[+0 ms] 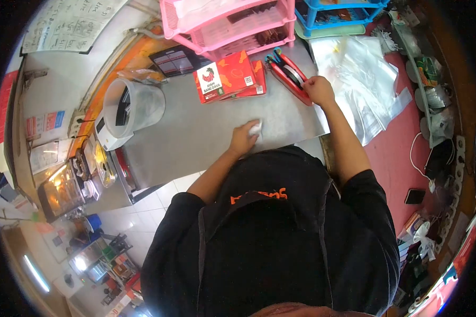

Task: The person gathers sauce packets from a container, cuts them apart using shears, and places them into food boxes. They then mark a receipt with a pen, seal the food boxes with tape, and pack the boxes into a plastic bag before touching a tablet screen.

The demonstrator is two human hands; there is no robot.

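My left hand (242, 138) rests low over the metal counter (195, 132), its fingers closed around a small white crumpled piece (255, 128) that looks like thin plastic or tissue. On the right, my right hand (319, 91) grips the near end of a long red tool (290, 75) with dark and pale parts inside and blue pieces at its far end. The tool lies slanted along the counter. Left of it sit red and white printed food boxes (225, 78), one overlapping another. Clear plastic bags (357, 79) are spread just beyond my right hand.
A clear plastic tub (148, 103) stands at the left on a white base. Pink shelves (232, 34) and blue shelves (344, 20) rise behind the counter. On the right, a phone (415, 196) lies on a red surface (388, 169), near a white cable (413, 153).
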